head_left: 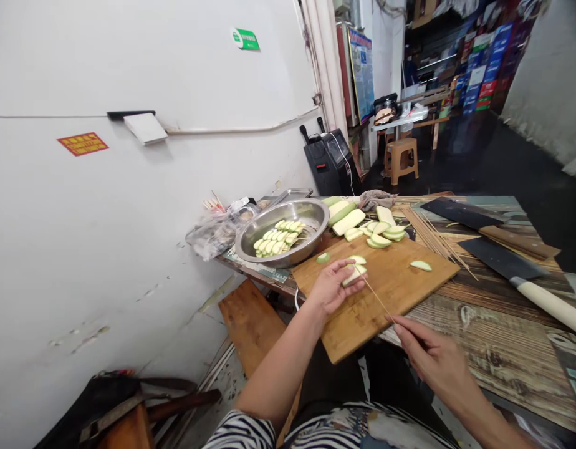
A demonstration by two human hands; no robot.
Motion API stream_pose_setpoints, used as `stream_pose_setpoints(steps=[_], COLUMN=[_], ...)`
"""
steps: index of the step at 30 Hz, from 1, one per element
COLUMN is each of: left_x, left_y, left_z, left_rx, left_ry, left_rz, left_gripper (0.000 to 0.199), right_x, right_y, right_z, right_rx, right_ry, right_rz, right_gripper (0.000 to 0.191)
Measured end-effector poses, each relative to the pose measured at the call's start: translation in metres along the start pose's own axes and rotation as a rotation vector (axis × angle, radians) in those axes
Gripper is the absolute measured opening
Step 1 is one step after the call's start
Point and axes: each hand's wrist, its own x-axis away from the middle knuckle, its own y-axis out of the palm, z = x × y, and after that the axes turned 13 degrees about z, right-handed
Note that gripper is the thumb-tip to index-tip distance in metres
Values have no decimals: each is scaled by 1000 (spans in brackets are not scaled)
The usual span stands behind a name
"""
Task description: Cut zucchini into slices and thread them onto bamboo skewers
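Observation:
My left hand (pixel 329 288) is closed around a pale green-edged zucchini slice (pixel 355 275) above the wooden cutting board (pixel 348 330). A thin bamboo skewer (pixel 378 297) runs from that slice to my right hand (pixel 428 349), which pinches its lower end between thumb and fingers. How deep the tip sits in the slice is hard to make out. Loose slices lie on the board: one at the right (pixel 421 265), another at the left (pixel 323 257). More cut slices (pixel 380 240) are heaped at the board's far edge.
Skewered slices (pixel 278 239) lie in a metal bowl (pixel 316 215) at the left. Zucchini halves (pixel 348 222) rest behind the board. Several loose skewers (pixel 431 234) and two cleavers (pixel 498 257) are on the right of the table. A white wall (pixel 105 237) borders the left side.

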Motion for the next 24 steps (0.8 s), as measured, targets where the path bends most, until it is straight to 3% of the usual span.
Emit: stream_pose_setpoints(steps=[4, 14, 24], left_x=[-1, 6, 11], left_y=[-2, -8, -4], left_z=[1, 3, 5], left_rx=[229, 261, 288], left_ry=[-18, -96, -138], left_rz=[144, 190, 187], left_gripper=[10, 5, 9], right_x=[5, 17, 15], right_y=[1, -5, -2], right_z=[-2, -5, -12], right_rx=[55, 104, 102], right_ry=[-122, -270, -297], right_rz=[-16, 36, 63], right_gripper=[43, 31, 28])
